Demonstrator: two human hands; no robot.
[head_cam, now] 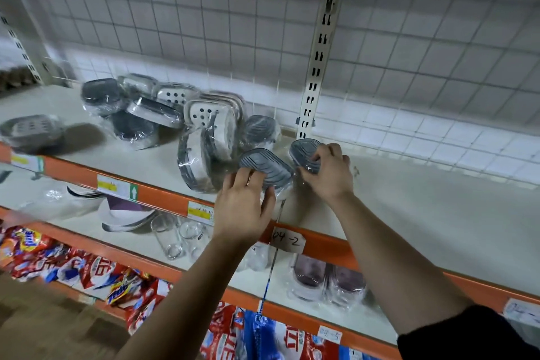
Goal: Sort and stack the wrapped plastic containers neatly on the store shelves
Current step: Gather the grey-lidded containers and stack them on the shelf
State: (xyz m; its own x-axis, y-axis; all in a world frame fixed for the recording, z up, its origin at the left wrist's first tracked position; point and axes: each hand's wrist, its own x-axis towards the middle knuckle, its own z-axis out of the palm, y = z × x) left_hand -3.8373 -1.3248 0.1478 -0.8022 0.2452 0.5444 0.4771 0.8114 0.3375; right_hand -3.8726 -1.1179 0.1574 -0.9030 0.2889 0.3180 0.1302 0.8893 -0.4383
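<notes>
Several wrapped plastic containers lie in a loose heap on the upper shelf, some grey-lidded, some white with holes. My left hand grips a wrapped grey-lidded container near the shelf's front edge. My right hand holds a second wrapped grey-lidded container just to the right of it, beside the upright post. Another grey container stands behind them. A single one lies apart at the far left.
A slotted upright post and wire grid back the shelf. The orange shelf edge carries price labels. Below are glasses, bowls, wrapped dark-lidded containers and red snack packets.
</notes>
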